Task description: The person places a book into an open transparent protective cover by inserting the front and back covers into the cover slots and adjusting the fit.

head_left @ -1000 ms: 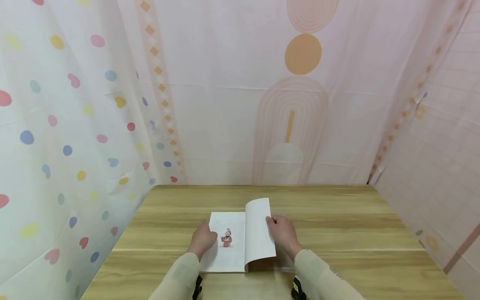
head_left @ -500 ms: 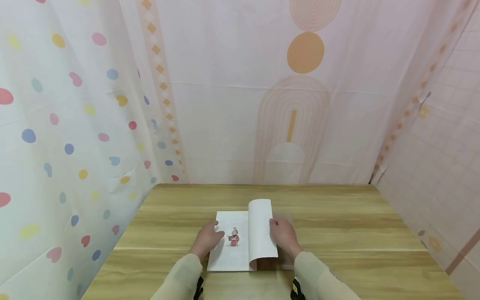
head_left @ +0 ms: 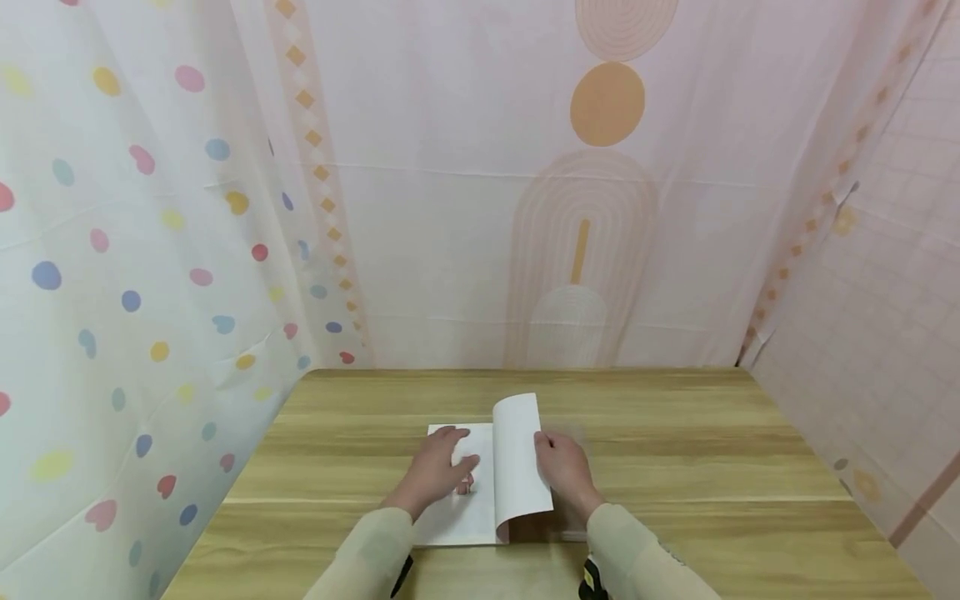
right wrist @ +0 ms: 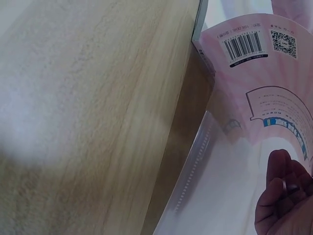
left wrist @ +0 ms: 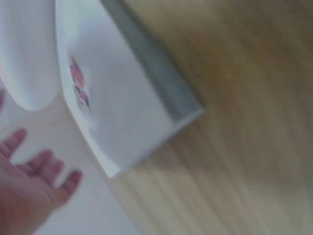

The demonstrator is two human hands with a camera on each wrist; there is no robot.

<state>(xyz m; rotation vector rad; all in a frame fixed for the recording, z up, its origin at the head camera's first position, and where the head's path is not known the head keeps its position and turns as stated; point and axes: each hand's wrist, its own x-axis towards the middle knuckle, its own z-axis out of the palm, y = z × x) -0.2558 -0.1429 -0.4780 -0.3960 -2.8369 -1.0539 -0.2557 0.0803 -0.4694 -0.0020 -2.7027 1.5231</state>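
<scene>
A white book [head_left: 476, 529] lies open on the table, its left page showing a small figure in red [left wrist: 79, 83]. Over that page my left hand [head_left: 435, 468] hovers with spread, slightly bent fingers; whether it touches the paper is unclear. My right hand [head_left: 566, 467] pinches the outer edge of the raised, curved back cover [head_left: 519, 458], white inside. In the right wrist view this back cover [right wrist: 259, 73] is pink outside, with a barcode and a QR code. Beneath it lies a clear plastic sleeve [right wrist: 200, 171] with a dashed seam; how far it reaches is hidden.
The wood-grain table [head_left: 675, 467] extends around the book to its back edge. Patterned curtains hang behind it and at both sides, with a dotted curtain [head_left: 172, 275] at the left. Dark straps [head_left: 592, 579] sit at the wrists.
My left hand has let go of the book's left edge and moved right over the page, partly covering the printed figure. The right hand keeps its hold on the raised cover.
</scene>
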